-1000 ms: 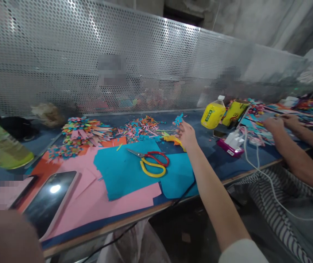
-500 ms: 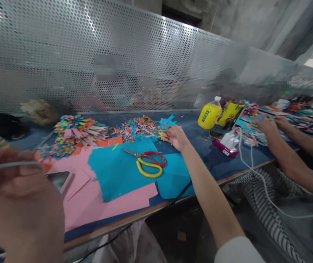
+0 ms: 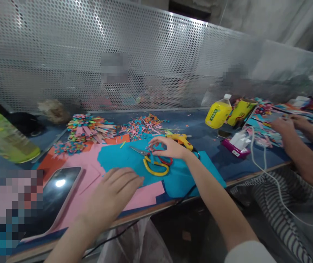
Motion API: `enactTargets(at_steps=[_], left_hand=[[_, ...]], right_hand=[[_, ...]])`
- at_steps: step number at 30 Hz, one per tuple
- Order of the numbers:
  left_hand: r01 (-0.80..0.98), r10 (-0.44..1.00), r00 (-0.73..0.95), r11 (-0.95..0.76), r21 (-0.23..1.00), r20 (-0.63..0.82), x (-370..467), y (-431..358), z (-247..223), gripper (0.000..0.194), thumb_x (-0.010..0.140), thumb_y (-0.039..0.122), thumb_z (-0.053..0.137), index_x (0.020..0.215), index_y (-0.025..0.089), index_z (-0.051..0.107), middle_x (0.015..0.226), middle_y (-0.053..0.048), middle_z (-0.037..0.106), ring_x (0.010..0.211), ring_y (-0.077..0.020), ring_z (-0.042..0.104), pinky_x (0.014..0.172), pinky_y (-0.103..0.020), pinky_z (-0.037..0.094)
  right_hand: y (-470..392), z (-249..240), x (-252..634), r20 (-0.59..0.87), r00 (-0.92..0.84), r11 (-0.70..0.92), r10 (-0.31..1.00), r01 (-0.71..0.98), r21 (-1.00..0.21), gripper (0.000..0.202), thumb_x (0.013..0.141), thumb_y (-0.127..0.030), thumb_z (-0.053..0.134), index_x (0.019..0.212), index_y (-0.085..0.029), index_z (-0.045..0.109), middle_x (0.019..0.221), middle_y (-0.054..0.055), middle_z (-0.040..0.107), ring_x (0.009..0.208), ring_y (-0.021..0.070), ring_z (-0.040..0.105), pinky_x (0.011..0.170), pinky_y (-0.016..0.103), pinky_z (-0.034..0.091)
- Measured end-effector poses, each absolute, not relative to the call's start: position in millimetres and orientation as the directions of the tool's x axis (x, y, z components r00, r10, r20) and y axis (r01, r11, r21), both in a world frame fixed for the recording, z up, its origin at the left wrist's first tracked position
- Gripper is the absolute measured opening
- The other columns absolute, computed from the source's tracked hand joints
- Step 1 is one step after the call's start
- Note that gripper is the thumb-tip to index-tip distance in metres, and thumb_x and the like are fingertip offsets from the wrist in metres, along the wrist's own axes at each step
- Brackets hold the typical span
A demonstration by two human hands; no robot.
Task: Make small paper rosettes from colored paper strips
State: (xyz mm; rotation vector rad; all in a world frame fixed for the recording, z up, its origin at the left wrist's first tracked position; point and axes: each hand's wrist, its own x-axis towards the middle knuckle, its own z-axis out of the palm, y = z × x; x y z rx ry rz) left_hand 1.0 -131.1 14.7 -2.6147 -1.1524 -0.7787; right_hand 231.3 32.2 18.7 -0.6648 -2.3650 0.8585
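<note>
My right hand (image 3: 170, 148) pinches a small blue paper flower (image 3: 152, 156) just above the scissors. The scissors (image 3: 156, 168), with one red and one yellow handle, lie on blue paper sheets (image 3: 118, 155). My left hand (image 3: 120, 186) hovers over pink paper (image 3: 145, 193), back up and fingers stretched to the right, with nothing visible in it. Behind my right wrist lies a yellow hot glue gun (image 3: 182, 140). A phone (image 3: 60, 197) is to the left of my left hand.
Paper-strip pompoms (image 3: 88, 128) and a heap of paper scraps (image 3: 142, 126) are at the back. A green bottle (image 3: 6, 135) stands left. Rightward are a yellow-labelled jug (image 3: 219, 113), a purple box (image 3: 235, 148), a white cable (image 3: 266, 171) and a co-worker's hands (image 3: 282, 128).
My right hand has brought the blue flower nearer, from beside the scraps to above the scissors. My left hand has dropped from close to the camera to over the pink paper.
</note>
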Motion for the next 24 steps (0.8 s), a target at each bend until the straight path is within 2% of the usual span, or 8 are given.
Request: enactTargets(at_steps=[3,5,8,11,15,20,22,24], left_hand=[[0.794,0.814,0.520,-0.572,0.203,0.261,13.5,-106.2,20.1,0.023,0.087,0.027,0.040,0.092,0.024,0.062,0.087,-0.003,0.067,0.082,-0.0175,0.061,0.074,-0.030,0.046],[0.833,0.885,0.437,-0.466,0.297,0.161,15.3,-100.7,20.4,0.022,0.086,0.031,0.040,0.094,0.024,0.060,0.089,-0.002,0.067,0.079,-0.0172,0.062,0.071,-0.029,0.047],[0.826,0.902,0.399,-0.432,0.361,0.166,17.0,-100.9,19.0,0.023,0.085,0.031,0.043,0.099,0.024,0.059,0.101,-0.004,0.064,0.092,-0.0196,0.059,0.080,-0.033,0.045],[0.764,0.893,0.408,-0.448,0.464,0.190,20.6,-102.7,20.7,0.024,0.084,0.030,0.043,0.101,0.022,0.058,0.108,-0.006,0.062,0.100,-0.0203,0.056,0.085,-0.033,0.044],[0.608,0.883,0.421,-0.445,0.657,0.209,23.3,-105.2,29.7,0.028,0.082,0.026,0.047,0.109,0.024,0.056,0.104,-0.003,0.064,0.088,-0.0159,0.059,0.077,-0.027,0.047],[0.383,0.870,0.464,-0.367,0.848,0.168,17.9,-106.7,34.3,0.025,0.081,0.028,0.050,0.103,0.023,0.063,0.097,-0.004,0.067,0.086,-0.0165,0.062,0.077,-0.026,0.048],[0.286,0.911,0.380,-0.279,0.917,0.159,10.3,-105.3,32.7,0.026,0.081,0.030,0.052,0.102,0.022,0.063,0.086,-0.004,0.069,0.075,-0.0161,0.064,0.068,-0.026,0.050],[0.216,0.967,0.176,-0.219,0.952,0.183,0.1,-102.1,32.8,0.029,0.082,0.033,0.049,0.106,0.020,0.061,0.060,0.000,0.065,0.052,-0.0136,0.061,0.052,-0.024,0.048]], right_hand=[[28.5,18.0,228.9,0.285,-0.786,0.751,0.548,0.313,-0.581,0.037,0.075,-0.029,0.062,0.110,-0.020,0.055,0.110,0.007,0.058,0.104,0.0185,0.051,0.091,0.034,0.040],[23.0,21.3,225.9,0.301,-0.791,0.793,0.533,0.343,-0.503,0.039,0.076,-0.031,0.061,0.113,-0.021,0.055,0.111,0.007,0.058,0.108,0.0206,0.049,0.094,0.037,0.036],[5.9,30.2,215.1,0.328,-0.837,0.835,0.438,0.244,-0.493,0.047,0.080,-0.032,0.057,0.124,-0.021,0.047,0.117,0.008,0.055,0.110,0.0194,0.047,0.096,0.035,0.035],[-15.7,35.6,200.2,0.298,-0.921,0.850,0.252,0.063,-0.523,0.050,0.082,-0.027,0.055,0.129,-0.022,0.041,0.125,0.006,0.051,0.116,0.0162,0.044,0.098,0.029,0.033],[-34.7,33.9,190.7,0.321,-0.874,0.828,0.365,0.147,-0.540,0.038,0.086,-0.017,0.045,0.124,-0.018,0.048,0.115,0.005,0.059,0.105,0.0136,0.054,0.087,0.023,0.040],[-37.0,37.9,201.3,0.309,-0.860,0.819,0.406,0.192,-0.541,0.028,0.089,-0.023,0.042,0.110,-0.018,0.059,0.100,0.003,0.066,0.091,0.0130,0.061,0.078,0.021,0.043],[-27.6,40.3,209.1,0.296,-0.849,0.771,0.438,0.185,-0.609,0.028,0.089,-0.027,0.040,0.104,-0.017,0.062,0.092,0.002,0.068,0.079,0.0116,0.064,0.070,0.019,0.046],[-12.3,40.6,216.8,0.317,-0.766,0.677,0.559,0.201,-0.708,0.032,0.090,-0.029,0.037,0.107,-0.016,0.060,0.093,0.004,0.068,0.071,0.0113,0.065,0.064,0.020,0.048]])
